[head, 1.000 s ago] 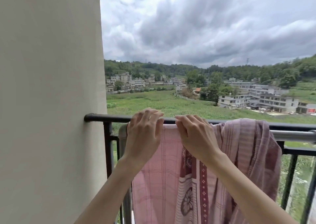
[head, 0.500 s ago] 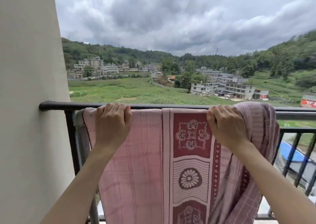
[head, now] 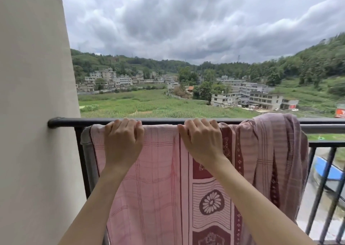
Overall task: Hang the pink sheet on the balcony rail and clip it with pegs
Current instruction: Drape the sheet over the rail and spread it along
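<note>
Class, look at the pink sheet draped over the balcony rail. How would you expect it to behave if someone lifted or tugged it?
The pink sheet probably handles floppy: it hangs in soft folds and bunches at its right end. It looks thin, so likely light. With no pegs visible and only the left hand and right hand gripping it on the rail, it might slide.

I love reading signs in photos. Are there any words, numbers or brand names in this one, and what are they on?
No text can be read.
Red sign at the right edge: white marks, blurred.
Red banner on a distant building: too small.
Pink sheet: flower and check patterns only, no lettering.
</note>
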Demonstrator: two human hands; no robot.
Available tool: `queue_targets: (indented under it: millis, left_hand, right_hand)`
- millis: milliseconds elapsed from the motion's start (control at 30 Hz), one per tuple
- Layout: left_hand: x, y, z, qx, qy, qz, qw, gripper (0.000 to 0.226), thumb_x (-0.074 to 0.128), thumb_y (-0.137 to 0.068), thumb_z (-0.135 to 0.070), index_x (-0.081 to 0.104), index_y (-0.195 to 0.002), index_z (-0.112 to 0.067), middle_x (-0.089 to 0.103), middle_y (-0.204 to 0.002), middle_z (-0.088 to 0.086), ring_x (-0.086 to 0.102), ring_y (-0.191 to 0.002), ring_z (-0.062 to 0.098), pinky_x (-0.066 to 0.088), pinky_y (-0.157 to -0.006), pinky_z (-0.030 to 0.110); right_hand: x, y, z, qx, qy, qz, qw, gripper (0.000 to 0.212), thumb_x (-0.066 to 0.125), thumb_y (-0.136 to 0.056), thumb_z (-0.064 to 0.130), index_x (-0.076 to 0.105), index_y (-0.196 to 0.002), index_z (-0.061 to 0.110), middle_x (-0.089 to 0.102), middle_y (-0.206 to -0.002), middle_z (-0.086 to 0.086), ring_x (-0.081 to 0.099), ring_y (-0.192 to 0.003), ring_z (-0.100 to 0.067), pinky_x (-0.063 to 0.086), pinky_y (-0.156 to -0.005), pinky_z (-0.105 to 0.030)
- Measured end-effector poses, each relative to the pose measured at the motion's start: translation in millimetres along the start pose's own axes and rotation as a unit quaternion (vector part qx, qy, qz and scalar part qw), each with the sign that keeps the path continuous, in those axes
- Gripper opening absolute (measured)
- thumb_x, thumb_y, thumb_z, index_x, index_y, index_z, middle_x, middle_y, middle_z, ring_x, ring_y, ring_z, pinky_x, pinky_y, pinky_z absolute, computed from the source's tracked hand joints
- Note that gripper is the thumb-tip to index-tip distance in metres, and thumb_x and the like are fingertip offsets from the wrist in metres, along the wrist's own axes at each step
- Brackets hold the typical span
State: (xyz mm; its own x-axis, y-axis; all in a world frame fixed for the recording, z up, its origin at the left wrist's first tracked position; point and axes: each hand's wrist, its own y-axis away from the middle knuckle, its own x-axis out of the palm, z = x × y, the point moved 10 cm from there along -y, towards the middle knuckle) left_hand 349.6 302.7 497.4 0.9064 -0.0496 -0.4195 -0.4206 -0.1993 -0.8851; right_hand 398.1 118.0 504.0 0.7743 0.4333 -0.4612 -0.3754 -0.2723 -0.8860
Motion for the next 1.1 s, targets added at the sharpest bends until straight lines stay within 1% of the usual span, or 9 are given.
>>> queue_targets:
  millis: [267, 400, 500, 567, 667, 833, 933, 1000, 1100]
  left_hand:
    - [1.8, 0.5, -6.9, 0.008, 0.005, -0.001, 1.000, 0.040, 0.029, -0.091, -0.029, 0.059, -0.073, -0.010, 0.062, -0.072, 0.006, 0.054, -0.075, 0.027, 0.028, -0.082, 0.036]
    - [-6.3, 2.6, 2.6, 0.046, 0.013, 0.001, 0.999, 0.037, 0.029, -0.092, -0.027, 0.059, -0.077, -0.012, 0.061, -0.072, 0.002, 0.054, -0.074, 0.025, 0.030, -0.080, 0.034]
    - [-4.8, -1.5, 8.3, 0.060, 0.025, 0.036, 0.997, 0.041, 0.028, -0.092, -0.032, 0.061, -0.080, -0.013, 0.065, -0.078, 0.001, 0.058, -0.078, 0.024, 0.029, -0.079, 0.030]
    - [-1.9, -4.4, 9.8, 0.062, 0.017, 0.064, 0.996, 0.045, 0.026, -0.092, -0.040, 0.063, -0.082, -0.016, 0.067, -0.082, 0.000, 0.059, -0.081, 0.022, 0.029, -0.078, 0.030]
    - [-1.9, -7.0, 15.5, 0.077, 0.002, 0.083, 0.994, 0.049, 0.026, -0.092, -0.048, 0.064, -0.083, -0.020, 0.068, -0.082, -0.003, 0.061, -0.081, 0.019, 0.033, -0.078, 0.031]
    - [-0.2, -8.9, 18.3, 0.053, -0.022, 0.103, 0.993, 0.052, 0.024, -0.091, -0.045, 0.065, -0.075, -0.018, 0.069, -0.077, -0.002, 0.063, -0.079, 0.021, 0.037, -0.079, 0.034]
    - [-5.7, -10.0, 10.6, 0.023, -0.010, 0.060, 0.998, 0.046, 0.027, -0.089, -0.038, 0.068, -0.085, -0.017, 0.069, -0.088, 0.001, 0.059, -0.088, 0.022, 0.026, -0.084, 0.034]
    - [-15.0, -7.4, -9.1, 0.029, 0.018, 0.010, 0.999, 0.039, 0.032, -0.089, -0.032, 0.067, -0.091, -0.015, 0.068, -0.092, 0.001, 0.058, -0.093, 0.023, 0.024, -0.085, 0.034]
    - [-9.7, -0.5, -59.4, 0.060, 0.070, 0.016, 0.996, 0.038, 0.032, -0.090, -0.031, 0.066, -0.095, -0.013, 0.067, -0.094, 0.002, 0.058, -0.095, 0.023, 0.025, -0.086, 0.035]
  right_hand:
    - [-13.1, 7.8, -52.0, 0.052, 0.010, -0.031, 0.998, 0.044, 0.032, -0.094, 0.029, 0.056, -0.062, 0.012, 0.059, -0.057, -0.003, 0.055, -0.054, -0.023, 0.042, -0.067, -0.034]
    - [-6.4, 6.7, -44.1, 0.092, -0.054, 0.002, 0.994, 0.052, 0.027, -0.092, 0.042, 0.065, -0.072, 0.013, 0.069, -0.073, -0.003, 0.062, -0.072, -0.025, 0.033, -0.079, -0.037]
    - [0.4, 3.7, -5.1, 0.004, -0.083, 0.042, 0.996, 0.056, 0.028, -0.090, 0.057, 0.067, -0.101, 0.018, 0.071, -0.096, -0.001, 0.063, -0.091, -0.022, 0.034, -0.088, -0.043]
    - [7.7, 1.2, 25.1, -0.053, -0.084, 0.064, 0.993, 0.054, 0.033, -0.088, 0.058, 0.064, -0.112, 0.021, 0.071, -0.100, 0.001, 0.064, -0.091, -0.021, 0.038, -0.085, -0.044]
    - [11.3, -4.4, 46.6, -0.055, -0.088, 0.047, 0.993, 0.044, 0.038, -0.089, 0.050, 0.068, -0.108, 0.025, 0.072, -0.090, 0.005, 0.067, -0.079, -0.022, 0.042, -0.075, -0.040]
    - [13.8, -9.7, 67.3, -0.042, -0.096, 0.036, 0.994, 0.038, 0.039, -0.091, 0.042, 0.070, -0.103, 0.023, 0.073, -0.086, 0.003, 0.067, -0.072, -0.021, 0.045, -0.074, -0.038]
    - [9.1, -6.8, 68.7, -0.049, -0.135, 0.059, 0.988, 0.044, 0.034, -0.094, 0.042, 0.066, -0.113, 0.019, 0.072, -0.100, 0.000, 0.067, -0.090, -0.021, 0.042, -0.090, -0.040]
    - [-3.5, -1.6, 49.7, -0.035, -0.149, 0.051, 0.987, 0.044, 0.034, -0.094, 0.039, 0.063, -0.118, 0.015, 0.070, -0.111, -0.001, 0.062, -0.106, -0.020, 0.031, -0.106, -0.039]
    - [-26.9, 1.1, -2.6, 0.014, -0.125, 0.014, 0.992, 0.043, 0.036, -0.094, 0.037, 0.062, -0.119, 0.013, 0.068, -0.115, -0.002, 0.059, -0.111, -0.018, 0.025, -0.113, -0.040]
